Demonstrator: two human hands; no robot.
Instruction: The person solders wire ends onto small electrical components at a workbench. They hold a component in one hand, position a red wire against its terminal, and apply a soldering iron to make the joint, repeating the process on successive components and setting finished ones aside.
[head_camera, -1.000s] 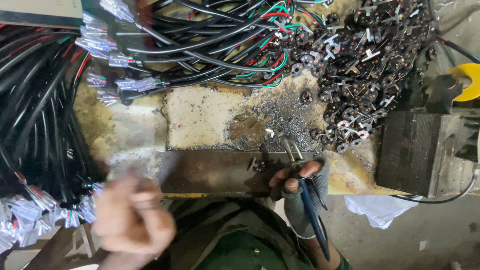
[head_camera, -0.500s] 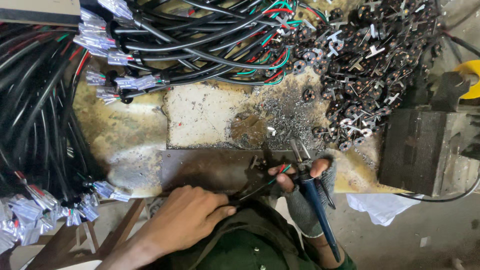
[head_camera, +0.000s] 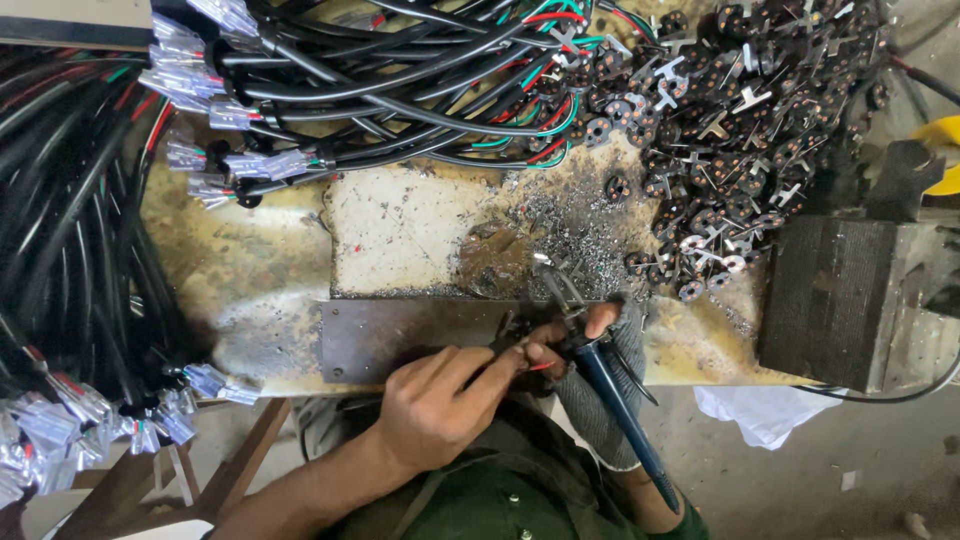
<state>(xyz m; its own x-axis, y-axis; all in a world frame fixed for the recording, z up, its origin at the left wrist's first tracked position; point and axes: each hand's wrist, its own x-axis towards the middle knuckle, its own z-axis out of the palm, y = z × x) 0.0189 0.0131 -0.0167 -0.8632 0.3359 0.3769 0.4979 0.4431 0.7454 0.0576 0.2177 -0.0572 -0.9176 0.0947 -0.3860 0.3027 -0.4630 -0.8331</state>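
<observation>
Nearby, black cables (head_camera: 350, 90) and metal parts (head_camera: 740, 150) crowd both hands (head_camera: 440, 400).

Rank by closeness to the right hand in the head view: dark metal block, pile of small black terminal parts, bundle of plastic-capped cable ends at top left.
From the right hand:
1. Pile of small black terminal parts, above it.
2. Dark metal block, at the bench's right side; close to the first.
3. Plastic-capped cable ends, top left.

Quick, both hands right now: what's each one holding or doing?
Left hand: bare, fingers pinched shut on a thin red wire end.
Right hand: in a grey fingerless glove, closed around blue-handled pliers, whose tips rest on the bench.
</observation>
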